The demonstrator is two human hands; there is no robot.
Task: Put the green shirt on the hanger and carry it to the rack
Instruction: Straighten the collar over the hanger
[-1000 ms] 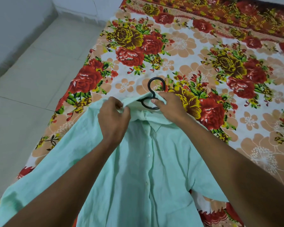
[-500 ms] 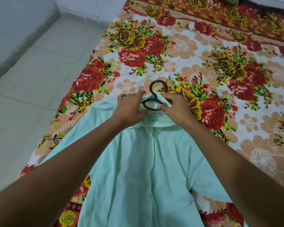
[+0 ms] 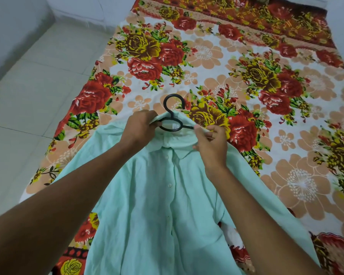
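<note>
A pale green button-up shirt lies front-up on the flowered bed, collar away from me. A black plastic hanger sticks out of the neck opening; its hook and round loop show, and its arms are hidden inside the shirt. My left hand grips the left side of the collar together with the hanger's loop. My right hand pinches the right edge of the collar beside the hanger's right arm.
The bed carries a sheet printed with red and yellow flowers. Pale floor tiles run along its left side up to a white wall. No rack is in view.
My left hand slid right along the collar onto the hanger's loop. My right hand moved out to the right collar edge, and the hanger's right arm now shows.
</note>
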